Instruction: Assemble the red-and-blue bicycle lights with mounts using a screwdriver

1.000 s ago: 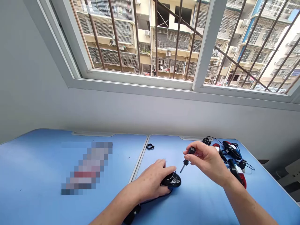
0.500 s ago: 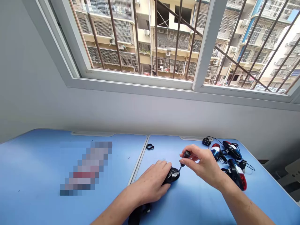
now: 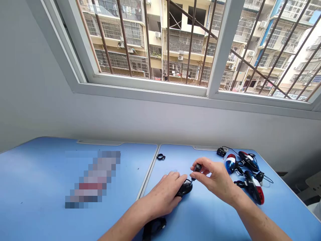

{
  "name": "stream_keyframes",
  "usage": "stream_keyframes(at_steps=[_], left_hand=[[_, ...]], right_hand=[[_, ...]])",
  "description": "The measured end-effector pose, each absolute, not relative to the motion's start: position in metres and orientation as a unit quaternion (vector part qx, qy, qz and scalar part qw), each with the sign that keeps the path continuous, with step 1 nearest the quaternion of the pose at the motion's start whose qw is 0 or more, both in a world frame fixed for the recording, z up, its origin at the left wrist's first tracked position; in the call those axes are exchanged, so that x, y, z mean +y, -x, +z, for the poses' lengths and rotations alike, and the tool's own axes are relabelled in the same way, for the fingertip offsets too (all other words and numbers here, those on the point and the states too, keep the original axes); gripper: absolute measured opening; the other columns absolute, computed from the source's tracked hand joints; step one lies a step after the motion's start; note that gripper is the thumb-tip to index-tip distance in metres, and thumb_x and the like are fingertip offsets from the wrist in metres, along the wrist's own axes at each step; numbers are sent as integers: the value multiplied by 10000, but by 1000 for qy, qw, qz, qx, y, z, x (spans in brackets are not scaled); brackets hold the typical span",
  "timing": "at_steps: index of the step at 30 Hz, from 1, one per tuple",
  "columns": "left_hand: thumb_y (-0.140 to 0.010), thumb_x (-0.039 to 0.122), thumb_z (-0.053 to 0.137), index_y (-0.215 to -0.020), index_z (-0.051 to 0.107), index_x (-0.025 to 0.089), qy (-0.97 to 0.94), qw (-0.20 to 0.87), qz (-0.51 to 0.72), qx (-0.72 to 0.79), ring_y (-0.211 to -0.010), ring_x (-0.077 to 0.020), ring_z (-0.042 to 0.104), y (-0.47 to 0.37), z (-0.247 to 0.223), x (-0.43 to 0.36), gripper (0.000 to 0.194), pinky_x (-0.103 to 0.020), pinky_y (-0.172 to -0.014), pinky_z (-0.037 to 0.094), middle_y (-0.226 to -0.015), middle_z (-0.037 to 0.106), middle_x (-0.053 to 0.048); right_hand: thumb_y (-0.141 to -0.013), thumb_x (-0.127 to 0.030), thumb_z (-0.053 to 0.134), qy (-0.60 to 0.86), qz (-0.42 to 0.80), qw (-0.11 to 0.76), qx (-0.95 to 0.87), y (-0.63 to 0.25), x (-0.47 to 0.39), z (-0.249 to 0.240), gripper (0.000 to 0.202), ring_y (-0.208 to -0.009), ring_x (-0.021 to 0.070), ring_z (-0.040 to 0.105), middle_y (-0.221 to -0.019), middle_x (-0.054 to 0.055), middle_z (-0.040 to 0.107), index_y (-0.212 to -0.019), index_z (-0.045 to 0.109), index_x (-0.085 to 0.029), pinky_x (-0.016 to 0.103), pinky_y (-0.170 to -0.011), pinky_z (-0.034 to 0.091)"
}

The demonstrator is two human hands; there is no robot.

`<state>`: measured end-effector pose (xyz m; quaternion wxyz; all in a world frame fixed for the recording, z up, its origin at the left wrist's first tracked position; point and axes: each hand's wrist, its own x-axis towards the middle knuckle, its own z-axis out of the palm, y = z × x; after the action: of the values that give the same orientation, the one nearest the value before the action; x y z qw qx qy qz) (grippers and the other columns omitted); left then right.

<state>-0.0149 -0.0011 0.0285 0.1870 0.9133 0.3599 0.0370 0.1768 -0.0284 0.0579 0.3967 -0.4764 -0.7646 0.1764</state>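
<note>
A glossy black oval housing point(image 3: 185, 188) lies on the blue table, partly covered by my left hand point(image 3: 167, 193). The fingers of that hand are wrapped over it and press it against the tabletop. My right hand point(image 3: 213, 175) pinches the black handle of a small screwdriver point(image 3: 197, 168) between thumb and fingers. Its shaft slants down to the left, and the tip meets the top right part of the housing. Below my left wrist is a black part with a loop point(image 3: 155, 227), partly hidden by the forearm.
Several red, white and blue bicycle light horns point(image 3: 253, 187) with black cords lie at the right. A small black button box point(image 3: 221, 151) sits behind them. A black ring clamp point(image 3: 161, 156) rests near the table seam point(image 3: 147, 174). A pixelated patch point(image 3: 92, 180) covers something at left.
My right hand has shifted slightly left with the screwdriver, whose tip now sits further onto the housing. The looped black part below my left wrist shows more.
</note>
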Motion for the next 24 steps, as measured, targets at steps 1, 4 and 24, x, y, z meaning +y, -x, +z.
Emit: stream_keyframes(at_steps=[1, 4, 24], left_hand=[[-740, 71, 521, -1060, 467, 230, -913, 184, 36, 362, -931, -245, 492, 15, 29, -1, 362, -377, -832, 431, -999, 520, -54], [-744, 65, 515, -1045, 480, 224, -913, 181, 39, 364, -925, -245, 491, 15, 29, -2, 342, -379, -823, 434, -994, 519, -55], [-804, 140, 506, -980, 487, 214, -916, 167, 55, 361, -936, -253, 509, 13, 24, -1, 192, -398, -815, 441, -1034, 546, -70]], right_hand=[[-817, -202, 620, 477, 170, 398, -765, -176, -28, 57, 53, -630, 111, 588, -787, -8, 678, -851, 581, -212, 208, -608, 502], [-819, -204, 616, 471, 150, 404, -770, -176, -27, 56, 56, -634, 111, 596, -786, -2, 677, -861, 579, -207, 201, -601, 503], [-928, -309, 491, 410, 47, 371, -832, -180, -21, 45, 140, -606, 122, 593, -785, 39, 675, -983, 560, -200, 214, -562, 494]])
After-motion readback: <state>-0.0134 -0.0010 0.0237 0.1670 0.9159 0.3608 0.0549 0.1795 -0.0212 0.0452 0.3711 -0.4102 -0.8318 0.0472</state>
